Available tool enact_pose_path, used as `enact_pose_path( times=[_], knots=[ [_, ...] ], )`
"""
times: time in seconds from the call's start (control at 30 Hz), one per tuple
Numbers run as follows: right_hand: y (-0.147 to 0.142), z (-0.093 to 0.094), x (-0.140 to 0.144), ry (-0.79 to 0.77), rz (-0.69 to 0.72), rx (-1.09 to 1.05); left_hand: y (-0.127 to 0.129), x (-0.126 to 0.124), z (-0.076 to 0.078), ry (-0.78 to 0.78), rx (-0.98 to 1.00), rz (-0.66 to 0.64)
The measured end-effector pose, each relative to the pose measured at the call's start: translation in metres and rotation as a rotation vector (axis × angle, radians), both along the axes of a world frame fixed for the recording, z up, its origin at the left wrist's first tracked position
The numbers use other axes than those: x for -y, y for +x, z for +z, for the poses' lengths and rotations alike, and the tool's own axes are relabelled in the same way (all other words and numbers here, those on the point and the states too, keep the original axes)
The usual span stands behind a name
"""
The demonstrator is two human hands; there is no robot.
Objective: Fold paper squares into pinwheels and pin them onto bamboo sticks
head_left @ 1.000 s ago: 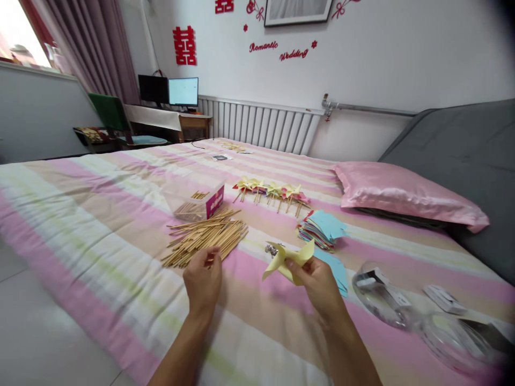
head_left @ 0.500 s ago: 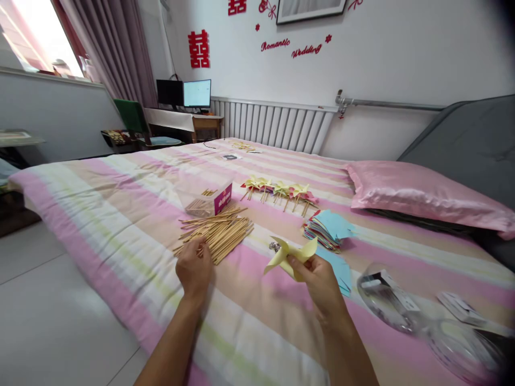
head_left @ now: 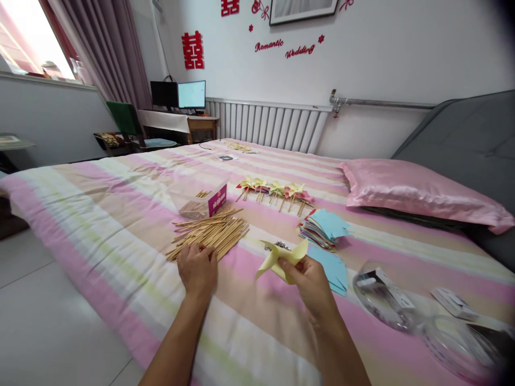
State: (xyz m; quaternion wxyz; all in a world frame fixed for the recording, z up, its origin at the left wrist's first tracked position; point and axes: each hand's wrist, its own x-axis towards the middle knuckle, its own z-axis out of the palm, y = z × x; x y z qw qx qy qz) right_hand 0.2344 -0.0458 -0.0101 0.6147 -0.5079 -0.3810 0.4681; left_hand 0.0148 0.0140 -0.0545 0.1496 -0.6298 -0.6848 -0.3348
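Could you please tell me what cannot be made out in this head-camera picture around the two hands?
- Left hand: its fingertips on the wooden sticks are hidden by its own back, so any grip is unclear.
- Yellow paper pinwheel in the right hand: motion-blurred, folds unclear.
- Clear plastic bags: contents blurred, cut off at the lower right edge.
- Small box: label too small to read.

— What does the person wear on the arms?

— Nothing that shows. Both forearms come into view bare from the bottom edge, with no sleeve or cuff.

— And the hands?

— The left hand (head_left: 197, 271) and the right hand (head_left: 311, 284) are bare too: no gloves, no rings, no watch or band at either wrist. The fingernails look short and plain.
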Motion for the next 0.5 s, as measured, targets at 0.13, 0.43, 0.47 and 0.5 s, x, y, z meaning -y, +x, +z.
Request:
enact_pose_path(
  times=[0.13,0.43,0.47,0.5],
  knots=[
    [-0.0009,-0.0017,-0.0013,0.006,0.017,0.009,-0.0005,-0.0014,-0.0004,-0.018,-0.012,0.027],
    [0.0066,-0.0066,-0.0059,-0.021,0.07,0.077,0.0006,-0.0011,0.0005,-0.03,-0.032,0.083],
    [0.007,-0.007,-0.0062,-0.025,0.067,0.076,0.0004,-0.0016,0.0004,-0.032,-0.034,0.084],
    [0.0072,-0.0075,-0.0064,-0.029,0.066,0.074,0.0001,-0.0021,0.0003,-0.034,-0.035,0.083]
  ],
)
